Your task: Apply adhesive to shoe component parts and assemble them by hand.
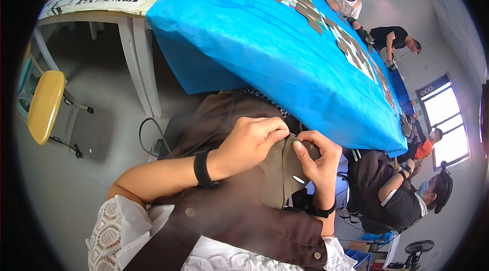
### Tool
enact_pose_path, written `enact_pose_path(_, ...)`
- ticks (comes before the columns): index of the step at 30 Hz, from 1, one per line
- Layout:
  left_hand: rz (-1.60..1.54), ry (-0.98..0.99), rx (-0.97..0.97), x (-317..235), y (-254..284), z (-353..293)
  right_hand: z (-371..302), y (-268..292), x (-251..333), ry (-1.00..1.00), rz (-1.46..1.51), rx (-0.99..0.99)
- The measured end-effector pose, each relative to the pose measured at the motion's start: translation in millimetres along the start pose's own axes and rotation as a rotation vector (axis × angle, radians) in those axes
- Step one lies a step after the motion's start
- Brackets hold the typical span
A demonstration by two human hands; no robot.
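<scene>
- Right before the brown apron (244, 220), olive cloth (274, 171) runs lengthwise from the fingertips toward six o'clock.
- Left hand (251, 142), nine o'clock: thumb and finger pinching its top edge!
- Right hand (322, 163), three o'clock, nipping that same edge, equally near.
- Twelve o'clock, I spot a blue-covered table (239, 42).

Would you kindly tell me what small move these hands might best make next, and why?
Perhaps slide the right hand slightly along the edge of the olive-brown fabric while the left hand anchors it, since both hold that edge close together, with little showing between them.
</scene>
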State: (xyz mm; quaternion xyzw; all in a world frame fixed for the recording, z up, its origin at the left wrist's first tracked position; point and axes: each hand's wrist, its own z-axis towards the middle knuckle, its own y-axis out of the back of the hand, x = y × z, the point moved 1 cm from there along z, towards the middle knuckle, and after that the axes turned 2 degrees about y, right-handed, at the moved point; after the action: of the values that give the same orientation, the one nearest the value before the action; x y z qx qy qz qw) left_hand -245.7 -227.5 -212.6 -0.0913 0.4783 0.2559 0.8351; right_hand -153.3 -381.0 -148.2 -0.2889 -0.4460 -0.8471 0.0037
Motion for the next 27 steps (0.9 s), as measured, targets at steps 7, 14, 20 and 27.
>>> enact_pose_path(7, 0.029, -0.012, 0.027, -1.1, 1.8, 0.9, 0.8, -2.4, 1.9, 0.032, -0.036, -0.017)
enact_pose_path(14, 0.023, 0.007, 0.062, 0.9, 3.3, 3.4, 1.7, -3.9, 4.2, 0.065, -0.111, -0.031)
enact_pose_path(20, 0.008, 0.027, 0.084, 1.3, 4.4, 3.9, 0.3, -5.7, 3.0, 0.048, -0.096, -0.040)
enact_pose_path(27, -0.004, -0.006, 0.081, -0.4, 6.0, 2.6, 0.7, -5.9, 1.1, -0.016, -0.056, -0.022)
